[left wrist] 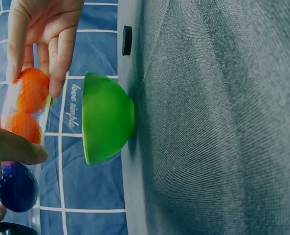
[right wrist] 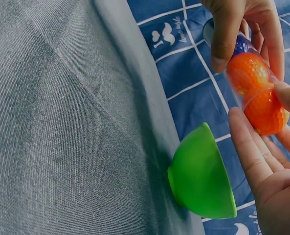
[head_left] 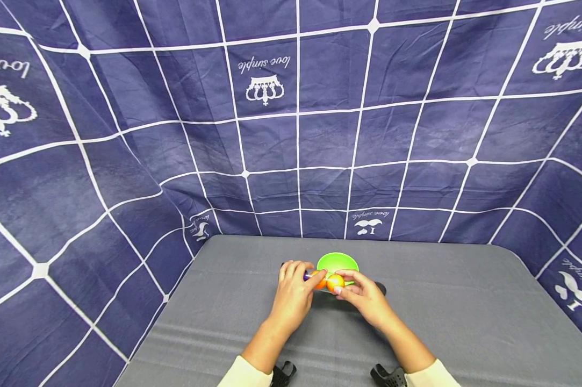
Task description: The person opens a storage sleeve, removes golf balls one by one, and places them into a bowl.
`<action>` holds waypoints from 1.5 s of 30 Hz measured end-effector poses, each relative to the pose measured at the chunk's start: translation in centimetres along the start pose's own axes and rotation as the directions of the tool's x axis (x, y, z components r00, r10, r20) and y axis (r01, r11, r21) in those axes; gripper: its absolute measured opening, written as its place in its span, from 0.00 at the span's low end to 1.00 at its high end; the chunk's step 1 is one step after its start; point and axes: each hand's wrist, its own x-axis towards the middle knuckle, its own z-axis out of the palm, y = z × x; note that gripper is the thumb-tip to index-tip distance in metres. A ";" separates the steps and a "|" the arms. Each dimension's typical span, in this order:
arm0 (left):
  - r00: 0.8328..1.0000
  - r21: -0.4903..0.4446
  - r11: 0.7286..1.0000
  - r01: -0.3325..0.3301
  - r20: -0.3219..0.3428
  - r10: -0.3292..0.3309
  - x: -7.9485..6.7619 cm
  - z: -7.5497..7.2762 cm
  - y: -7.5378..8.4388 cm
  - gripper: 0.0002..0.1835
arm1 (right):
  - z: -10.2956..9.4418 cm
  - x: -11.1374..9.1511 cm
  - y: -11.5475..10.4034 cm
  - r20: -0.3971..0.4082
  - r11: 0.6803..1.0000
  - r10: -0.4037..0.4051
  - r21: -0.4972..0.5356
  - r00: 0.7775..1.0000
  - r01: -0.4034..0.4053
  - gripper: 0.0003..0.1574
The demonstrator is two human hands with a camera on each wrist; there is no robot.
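Observation:
My left hand [head_left: 291, 293] grips a clear plastic tube [left wrist: 35, 214] with its thumb across the side, held tilted above the table. Inside the tube are a dark blue dimpled golf ball [left wrist: 18, 187] and an orange golf ball [right wrist: 247, 72]. At the tube's end, a second orange golf ball [head_left: 336, 282] sits between the thumb and fingers of my right hand [head_left: 368, 301]; it appears partly out of the tube. Just beyond both hands stands a bright green bowl [head_left: 338, 261], upright on the table. Its inside is mostly out of sight.
A small black round cap [left wrist: 127, 40] stands on the grey cloth-covered table [head_left: 213, 301], right of the bowl and partly behind my right hand in the head view. A blue curtain [head_left: 329, 140] with white lines hangs behind the table and at both sides.

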 end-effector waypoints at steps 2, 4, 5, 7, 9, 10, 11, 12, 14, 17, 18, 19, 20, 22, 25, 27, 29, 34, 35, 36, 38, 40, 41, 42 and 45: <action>1.000 0.001 1.000 0.005 0.005 -0.005 0.0 0.0 0.0 0.32 | 0.0 0.0 0.0 0.003 1.000 -0.007 0.001 1.000 0.007 0.28; 1.000 -0.001 1.000 0.014 0.012 -0.014 -0.1 0.0 0.0 0.32 | 0.0 0.0 0.0 0.003 1.000 -0.008 0.003 1.000 0.008 0.28; 1.000 -0.003 1.000 0.018 0.014 -0.018 -0.1 0.0 0.0 0.33 | 0.0 0.0 -0.1 0.002 1.000 -0.007 0.004 1.000 0.007 0.28; 0.999 -0.014 0.999 0.029 0.016 -0.029 -0.2 0.1 0.0 0.33 | 0.1 0.1 -0.1 0.001 1.000 -0.006 0.002 1.000 0.006 0.28; 0.999 -0.029 0.999 0.039 0.011 -0.039 -0.3 0.2 0.0 0.33 | 0.1 0.1 -0.2 -0.007 1.000 -0.007 -0.011 1.000 0.007 0.28; 0.999 -0.036 0.998 0.044 0.009 -0.044 -0.4 0.2 0.0 0.33 | 0.1 0.2 -0.2 -0.010 1.000 -0.011 -0.024 1.000 0.011 0.27; 0.999 -0.041 0.998 0.047 0.004 -0.047 -0.4 0.3 -0.1 0.33 | 0.1 0.2 -0.2 -0.013 0.999 -0.012 -0.032 1.000 0.011 0.27; 0.999 -0.045 0.998 0.050 -0.001 -0.050 -0.5 0.4 -0.1 0.33 | 0.1 0.2 -0.2 -0.016 0.999 -0.012 -0.040 1.000 0.011 0.27; 0.998 -0.052 0.997 0.057 -0.004 -0.057 -0.6 0.5 -0.1 0.33 | 0.0 0.3 -0.3 -0.025 0.999 -0.005 -0.054 1.000 0.004 0.27; 0.997 -0.058 0.996 0.072 0.002 -0.072 -0.7 0.6 -0.1 0.32 | 0.0 0.4 -0.4 -0.028 0.998 0.011 -0.058 1.000 -0.012 0.27; 0.997 -0.062 0.995 0.078 0.009 -0.078 -0.7 0.6 -0.1 0.32 | 0.0 0.4 -0.5 -0.028 0.998 0.015 -0.060 0.999 -0.017 0.27; 0.996 -0.065 0.994 0.086 0.016 -0.085 -0.8 0.6 -0.1 0.32 | -0.1 0.4 -0.5 -0.029 0.998 0.019 -0.063 0.999 -0.021 0.27; 0.996 -0.068 0.993 0.093 0.020 -0.092 -0.8 0.6 -0.2 0.32 | -0.1 0.4 -0.5 -0.030 0.998 0.023 -0.063 0.999 -0.025 0.27; 0.995 -0.076 0.992 0.103 0.025 -0.101 -0.9 0.7 -0.2 0.31 | -0.1 0.4 -0.5 -0.030 0.997 0.026 -0.072 0.999 -0.028 0.28; 0.993 -0.093 0.988 0.120 0.023 -0.119 -1.1 0.9 -0.3 0.33 | -0.2 0.5 -0.7 -0.041 0.995 0.042 -0.091 0.998 -0.045 0.28; 0.991 -0.108 0.985 0.137 0.023 -0.135 -1.2 1.0 -0.4 0.33 | -0.2 0.6 -0.9 -0.053 0.993 0.049 -0.104 0.997 -0.055 0.28; 0.988 -0.122 0.980 0.156 0.028 -0.154 -1.2 1.0 -0.5 0.33 | -0.4 0.7 -1.0 -0.060 0.991 0.052 -0.123 0.997 -0.059 0.28; 0.981 -0.153 0.969 0.192 0.050 -0.187 -1.3 0.8 -0.7 0.32 | -0.8 1.1 -1.2 -0.071 0.989 0.035 -0.142 0.997 -0.044 0.27; 0.980 -0.155 0.968 0.199 0.054 -0.193 -1.3 0.8 -0.7 0.32 | -0.9 1.2 -1.2 -0.076 0.989 0.034 -0.141 0.997 -0.044 0.27; 0.978 -0.155 0.966 0.206 0.055 -0.199 -1.3 0.8 -0.8 0.32 | -1.0 1.3 -1.3 -0.082 0.989 0.034 -0.143 0.996 -0.045 0.27; 0.976 -0.157 0.963 0.218 0.051 -0.212 -1.4 0.9 -0.9 0.33 | -1.2 1.5 -1.4 -0.089 0.988 0.042 -0.145 0.995 -0.055 0.27; 0.974 -0.158 0.961 0.227 0.042 -0.223 -1.5 1.0 -0.9 0.33 | -1.3 1.7 -1.4 -0.092 0.985 0.048 -0.159 0.995 -0.062 0.27; 0.973 -0.161 0.960 0.230 0.038 -0.226 -1.5 1.0 -1.0 0.33 | -1.4 1.9 -1.4 -0.097 0.983 0.055 -0.170 0.994 -0.071 0.27; 0.973 -0.166 0.958 0.232 0.034 -0.230 -1.5 1.0 -1.0 0.33 | -1.4 2.0 -1.3 -0.102 0.981 0.057 -0.180 0.993 -0.074 0.27; 0.970 -0.177 0.953 0.244 0.030 -0.243 -1.6 1.2 -1.0 0.33 | -1.6 2.4 -1.1 -0.107 0.970 0.051 -0.231 0.993 -0.075 0.26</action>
